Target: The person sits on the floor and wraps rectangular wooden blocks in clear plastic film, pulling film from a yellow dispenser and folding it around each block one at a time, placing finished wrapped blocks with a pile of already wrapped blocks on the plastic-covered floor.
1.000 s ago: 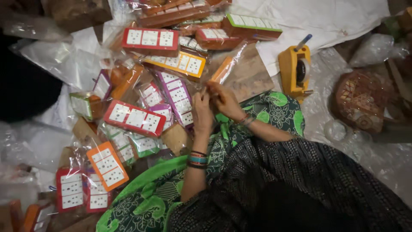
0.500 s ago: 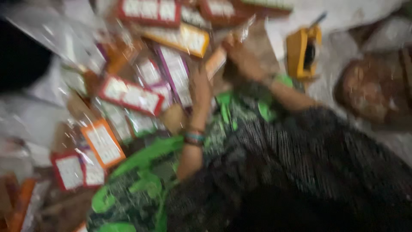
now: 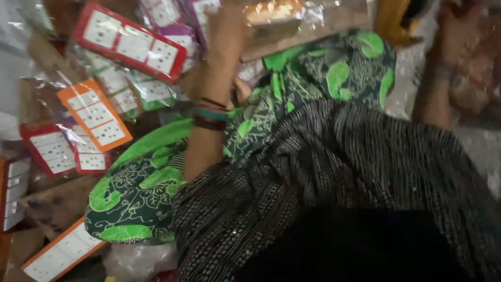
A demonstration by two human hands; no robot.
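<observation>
The picture is blurred. My left hand (image 3: 227, 36) reaches up over my lap, with bangles (image 3: 211, 112) on its wrist. It lies against a clear packet with orange contents (image 3: 274, 13) on brown paper, and I cannot tell if the fingers grip it. My right arm stretches out to the far right, and my right hand (image 3: 456, 28) is next to a brown bundle in clear plastic (image 3: 482, 73). Whether it holds anything is hidden by the blur. A green patterned cloth (image 3: 135, 193) covers my knees.
Card sheets in clear sleeves lie spread on the left: a red one (image 3: 130, 42), an orange one (image 3: 96, 115), smaller red ones (image 3: 52, 151) and another orange one (image 3: 60, 253) at the bottom. A yellow tape dispenser (image 3: 391, 21) stands at the top right.
My right hand has left the packet in the middle and swung out to the right toward the brown bundle. The left hand stays by the packet. The view has dropped toward my lap.
</observation>
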